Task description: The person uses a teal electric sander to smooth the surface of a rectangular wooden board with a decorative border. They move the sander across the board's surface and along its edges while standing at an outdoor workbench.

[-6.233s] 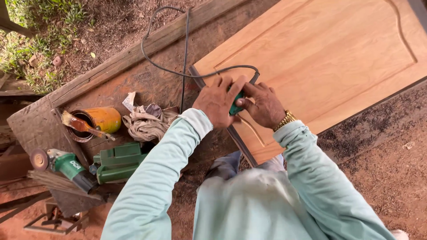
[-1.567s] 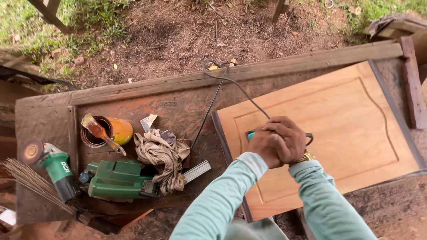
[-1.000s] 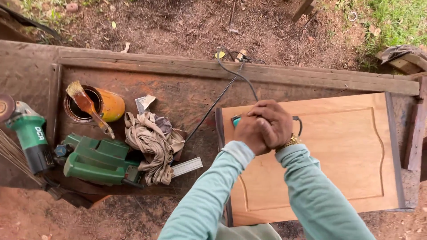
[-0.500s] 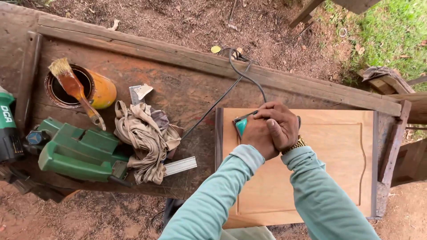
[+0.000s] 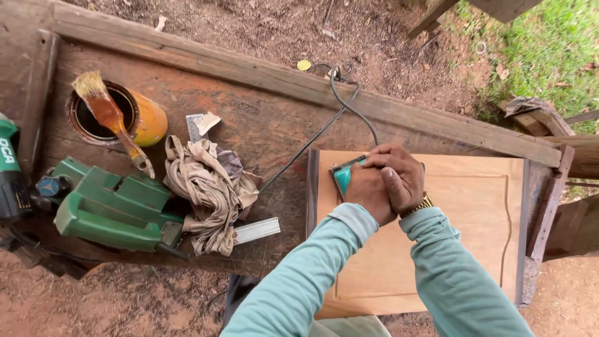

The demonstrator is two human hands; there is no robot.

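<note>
Both hands press a small teal power tool [image 5: 344, 175] onto a pale wooden panel [image 5: 462, 237] that lies at the right end of the workbench [image 5: 268, 125]. Only 1 corner of the tool's teal body shows, at the panel's upper left corner; the rest is hidden under the hands. A black cord [image 5: 324, 125] runs from it over the bench's far edge.

The left hand [image 5: 368, 190] is folded over the tool, fingers curled down around it. The right hand [image 5: 396, 175] lies on top of the left, fingers closed over the tool's far side, with a gold watch [image 5: 421, 205] at the wrist. Both sleeves are light green.

The panel is smooth, light orange-brown, with a routed groove following its border and dark strips along its left and right edges.

At the bench's far left corner stands a yellow-orange can [image 5: 128, 115], open, with a stained brush [image 5: 109, 118] laid across its rim. Beside it lies a torn paper scrap [image 5: 201, 123], and next to that a crumpled beige rag [image 5: 209, 187]. A green plastic tool case [image 5: 112, 206] sits near the bench's near left edge, and a green power tool [image 5: 11, 168] with white lettering lies at the far left edge.
</note>
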